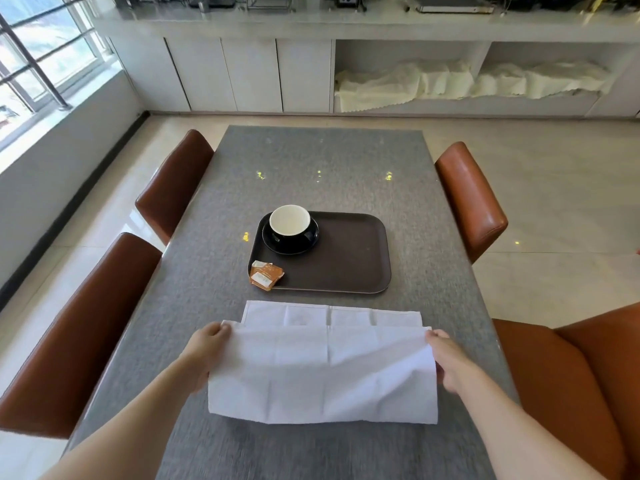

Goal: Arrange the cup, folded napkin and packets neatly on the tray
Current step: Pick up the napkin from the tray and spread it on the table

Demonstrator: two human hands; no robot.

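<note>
Right now my fingertips (221,330) pinch one top corner of the white napkin (322,372), my left hand (204,355) clamped on that corner and my right hand (450,358) clamped on the other, holding the upper layer raised over the strip of cloth lying flat beyond it. The napkin sits on the grey table (325,161), just in front of the brown tray (349,258) and not touching it.

Further out, the cup (290,221) stands on its black saucer (291,242) in the tray's far left corner, and the orange packets (266,275) lie at the near left corner, overlapping the rim.

By my reckoning I'm about midway: cup placed, packets roughly placed but in need of squaring up inside the rim, napkin only half folded and yet to go on the tray's open right side.

Counted: one cup, one saucer, one tray, one napkin, what looks like two packets stacked, though I cannot be sure.
</note>
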